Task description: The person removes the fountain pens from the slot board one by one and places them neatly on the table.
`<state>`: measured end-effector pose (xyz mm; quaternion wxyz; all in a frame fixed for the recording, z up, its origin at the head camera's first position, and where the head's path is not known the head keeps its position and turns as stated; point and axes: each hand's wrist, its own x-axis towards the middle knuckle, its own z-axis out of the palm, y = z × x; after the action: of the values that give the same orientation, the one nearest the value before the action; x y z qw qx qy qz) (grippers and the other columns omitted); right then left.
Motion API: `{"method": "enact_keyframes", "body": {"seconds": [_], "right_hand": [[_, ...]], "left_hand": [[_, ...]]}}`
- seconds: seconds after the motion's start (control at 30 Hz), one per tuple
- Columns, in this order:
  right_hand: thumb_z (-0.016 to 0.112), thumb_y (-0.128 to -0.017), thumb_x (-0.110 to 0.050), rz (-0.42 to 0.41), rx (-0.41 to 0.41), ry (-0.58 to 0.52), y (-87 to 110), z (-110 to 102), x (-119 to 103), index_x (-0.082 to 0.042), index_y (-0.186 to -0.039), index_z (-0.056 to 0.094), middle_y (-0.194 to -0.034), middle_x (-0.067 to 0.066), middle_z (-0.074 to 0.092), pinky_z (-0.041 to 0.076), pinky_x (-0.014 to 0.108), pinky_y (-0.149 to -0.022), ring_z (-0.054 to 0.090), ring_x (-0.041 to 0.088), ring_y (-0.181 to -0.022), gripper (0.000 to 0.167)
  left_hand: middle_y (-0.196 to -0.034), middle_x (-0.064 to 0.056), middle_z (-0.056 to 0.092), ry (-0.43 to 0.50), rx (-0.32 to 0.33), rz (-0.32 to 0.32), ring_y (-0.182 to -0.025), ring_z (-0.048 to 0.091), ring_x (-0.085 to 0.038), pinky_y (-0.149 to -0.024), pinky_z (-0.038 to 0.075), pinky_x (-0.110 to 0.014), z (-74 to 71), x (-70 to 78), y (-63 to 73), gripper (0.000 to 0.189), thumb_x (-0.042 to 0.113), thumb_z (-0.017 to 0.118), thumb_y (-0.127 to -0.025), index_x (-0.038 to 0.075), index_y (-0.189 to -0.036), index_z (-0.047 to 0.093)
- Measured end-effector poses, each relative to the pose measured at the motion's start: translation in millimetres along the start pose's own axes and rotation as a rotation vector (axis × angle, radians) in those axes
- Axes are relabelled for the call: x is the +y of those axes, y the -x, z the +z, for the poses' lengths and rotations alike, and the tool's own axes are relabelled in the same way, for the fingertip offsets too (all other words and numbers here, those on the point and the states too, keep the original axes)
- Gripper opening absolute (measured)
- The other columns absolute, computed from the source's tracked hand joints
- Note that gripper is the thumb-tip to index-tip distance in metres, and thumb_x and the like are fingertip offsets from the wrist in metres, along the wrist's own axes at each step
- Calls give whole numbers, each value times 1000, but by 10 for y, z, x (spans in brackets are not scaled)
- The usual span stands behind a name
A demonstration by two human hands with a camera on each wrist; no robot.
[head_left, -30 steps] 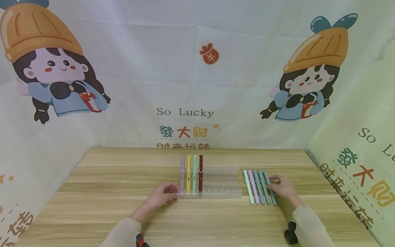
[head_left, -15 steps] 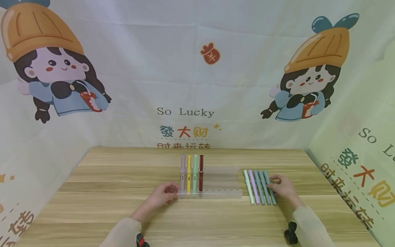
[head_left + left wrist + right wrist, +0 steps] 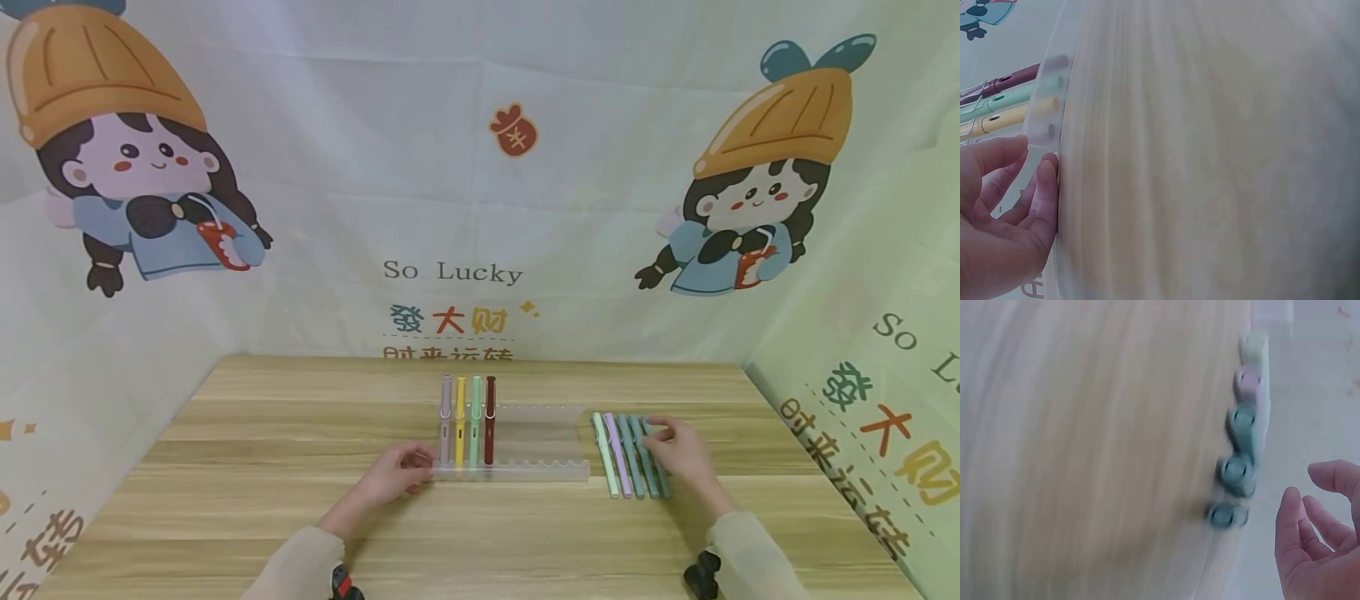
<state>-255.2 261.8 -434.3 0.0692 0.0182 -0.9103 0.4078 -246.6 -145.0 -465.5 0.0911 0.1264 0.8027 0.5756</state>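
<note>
My left hand (image 3: 392, 477) is at the left end of a clear scalloped pen rack (image 3: 540, 472). In the left wrist view its thumb and fingertips are right at the rack's end corner, slightly apart. Four capped pens lean in the rack: a mauve pen (image 3: 446, 417), a yellow pen (image 3: 461, 425), a mint pen (image 3: 476, 425) and a dark red pen (image 3: 491, 421). My right hand (image 3: 684, 454) reaches over the rightmost of several teal pens (image 3: 637, 467), partly hiding it. Its thumb and forefinger are apart, with nothing visible between them in the right wrist view.
Beside the teal pens lie a pale green pen (image 3: 604, 458) and a lilac pen (image 3: 618, 458), all side by side right of the rack. A wood-grain table (image 3: 510, 542) bears everything. A printed cloth (image 3: 480, 167) hangs behind and at both sides.
My right hand has shifted slightly up and left over the rightmost teal pens, covering more of the end one. My left hand stays at the rack's end.
</note>
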Motion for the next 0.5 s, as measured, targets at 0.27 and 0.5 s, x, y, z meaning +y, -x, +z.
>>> {"method": "enact_keyframes", "body": {"seconds": [0.27,0.5], "right_hand": [[55,-81,-2,-32,-30,-158,5,273,-161,8,-116,49,-82,12,56,49,29,-54,56,24,-64,37],[57,-81,1,-89,-46,-271,43,480,-366,4,-116,50,-87,12,56,50,31,-58,55,26,-73,36]], "left_hand": [[-85,-9,55,4,2,-4,-73,54,-19,-61,49,-34,4,3,5,18,-2,56,-82,-7,-99,54],[-85,-9,55,3,5,-3,-72,53,-18,-61,49,-33,7,-6,-6,19,-3,56,-81,-7,-99,54]]}}
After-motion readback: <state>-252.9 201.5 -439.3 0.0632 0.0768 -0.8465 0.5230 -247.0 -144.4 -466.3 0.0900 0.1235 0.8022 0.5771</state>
